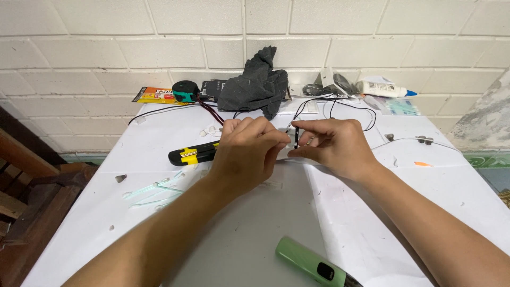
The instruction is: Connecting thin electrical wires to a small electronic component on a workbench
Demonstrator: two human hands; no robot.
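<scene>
Black part (pixel 295 137), small and wired, sat above the table (pixel 255 228) centre, pinched between your hands: left fingers (pixel 268 139) curled tight on it, right fingertips (pixel 307 142) pressed together against its side

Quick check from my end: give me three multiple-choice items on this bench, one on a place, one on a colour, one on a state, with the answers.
1. Where does the green tool lie?
A. near edge of the table
B. against the wall
C. under the cloth

2. What colours is the utility knife?
A. red and white
B. black and yellow
C. all blue

3. What are the two hands doing?
A. resting flat
B. both pinching one small part
C. one holds the glue bottle

Answers:
1 A, it sits closest to the camera.
2 B, a black body with yellow panels.
3 B, the left hand and right hand meet on a small black-and-white part, fingers closed on it.
</scene>
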